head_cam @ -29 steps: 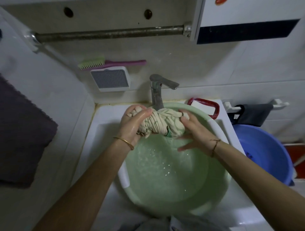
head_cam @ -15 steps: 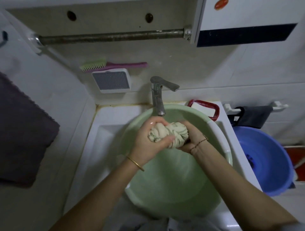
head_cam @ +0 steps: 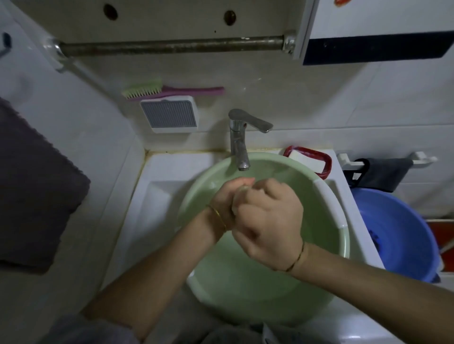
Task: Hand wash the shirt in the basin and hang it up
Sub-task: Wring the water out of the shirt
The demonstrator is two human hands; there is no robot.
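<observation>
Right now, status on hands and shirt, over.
Left hand and right hand gripping shirt, balled tight, mostly hidden between them. Held over basin. Faucet spout close beyond the hands; nothing else in the way.

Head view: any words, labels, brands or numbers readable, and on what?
None can be read.
The red sticker on the white cabinet is cut off at the frame's top edge, unreadable.
The tap, soap and green basin show no print.
</observation>
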